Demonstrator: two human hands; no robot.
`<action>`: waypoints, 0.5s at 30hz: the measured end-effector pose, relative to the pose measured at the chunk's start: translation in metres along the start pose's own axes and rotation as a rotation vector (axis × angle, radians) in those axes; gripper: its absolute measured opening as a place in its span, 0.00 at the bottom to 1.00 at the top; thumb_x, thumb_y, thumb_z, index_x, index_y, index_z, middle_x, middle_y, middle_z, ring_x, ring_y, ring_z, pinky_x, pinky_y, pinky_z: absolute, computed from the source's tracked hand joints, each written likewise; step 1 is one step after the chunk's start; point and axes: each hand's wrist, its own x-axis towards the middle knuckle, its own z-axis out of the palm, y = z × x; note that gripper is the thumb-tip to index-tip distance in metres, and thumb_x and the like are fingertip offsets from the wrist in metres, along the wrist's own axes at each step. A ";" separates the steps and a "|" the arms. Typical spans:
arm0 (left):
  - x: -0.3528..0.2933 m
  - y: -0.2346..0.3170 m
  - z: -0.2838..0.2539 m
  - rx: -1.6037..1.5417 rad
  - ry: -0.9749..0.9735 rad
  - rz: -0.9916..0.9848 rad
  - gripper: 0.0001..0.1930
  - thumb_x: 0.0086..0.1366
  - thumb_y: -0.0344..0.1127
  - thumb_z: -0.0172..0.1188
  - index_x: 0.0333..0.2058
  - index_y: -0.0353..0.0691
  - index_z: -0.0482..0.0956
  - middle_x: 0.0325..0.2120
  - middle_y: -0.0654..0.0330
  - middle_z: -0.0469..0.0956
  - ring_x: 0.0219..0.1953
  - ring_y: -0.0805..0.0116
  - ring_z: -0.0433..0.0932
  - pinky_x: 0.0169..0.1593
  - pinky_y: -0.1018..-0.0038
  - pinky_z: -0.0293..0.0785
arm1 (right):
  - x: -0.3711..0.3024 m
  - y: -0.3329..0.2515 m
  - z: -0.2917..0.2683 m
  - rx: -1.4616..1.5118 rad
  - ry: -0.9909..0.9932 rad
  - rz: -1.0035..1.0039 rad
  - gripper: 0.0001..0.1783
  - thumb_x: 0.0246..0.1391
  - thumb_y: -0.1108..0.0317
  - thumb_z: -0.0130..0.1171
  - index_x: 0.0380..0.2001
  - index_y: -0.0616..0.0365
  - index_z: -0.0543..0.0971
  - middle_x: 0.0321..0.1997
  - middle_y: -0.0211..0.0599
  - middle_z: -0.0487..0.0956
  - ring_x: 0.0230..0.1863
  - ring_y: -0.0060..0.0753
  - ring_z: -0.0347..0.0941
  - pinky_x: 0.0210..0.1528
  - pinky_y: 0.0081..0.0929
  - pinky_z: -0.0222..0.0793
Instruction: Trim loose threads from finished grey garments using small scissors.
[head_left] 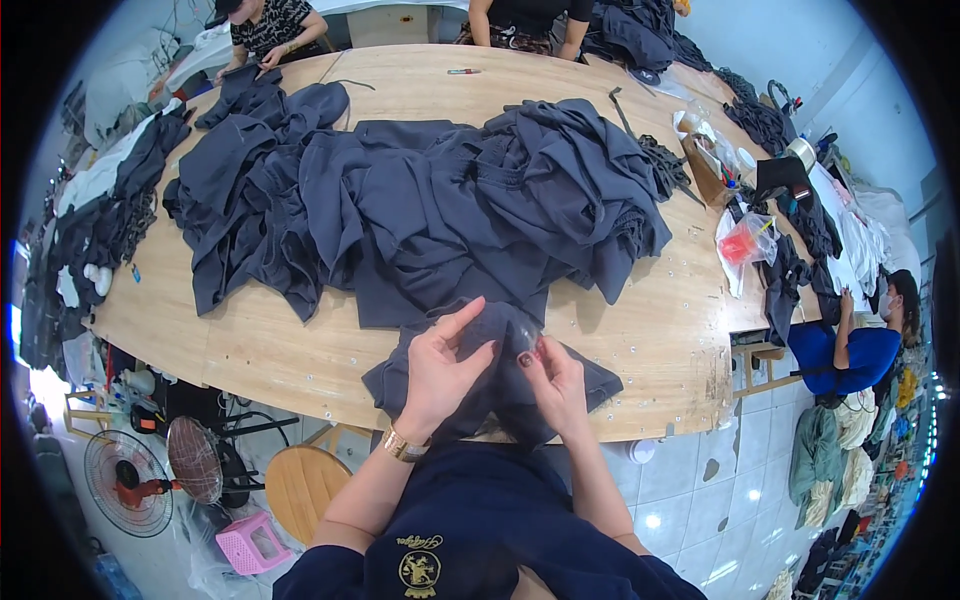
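Note:
A dark grey garment (585, 375) lies at the near edge of the wooden table, right in front of my body. Over its left part is my left hand (450, 365), thumb and index finger apart, with nothing seen between them. To the right, my right hand (553, 385) is closed in a pinch close above the cloth. A faint, shiny patch shows by its fingertips, too blurred to tell what it is. Just beyond both hands spreads a large heap of dark grey garments (420, 215), some with gathered waistbands. My hands partly cover the near garment.
The table (660, 375) holds a small marker (464, 71) near its far edge. At the right are a plastic bag with a red drink (745, 240) and more dark cloth. Several people work around. A round stool (305, 490) and a fan (130, 480) stand at lower left.

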 end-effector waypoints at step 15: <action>-0.003 0.004 0.001 0.529 0.063 0.273 0.23 0.47 0.24 0.61 0.46 0.38 0.74 0.37 0.55 0.77 0.39 0.67 0.76 0.43 0.78 0.69 | -0.005 -0.008 -0.001 -0.504 0.002 -0.205 0.18 0.51 0.54 0.55 0.19 0.55 0.67 0.10 0.36 0.68 0.13 0.40 0.68 0.15 0.30 0.59</action>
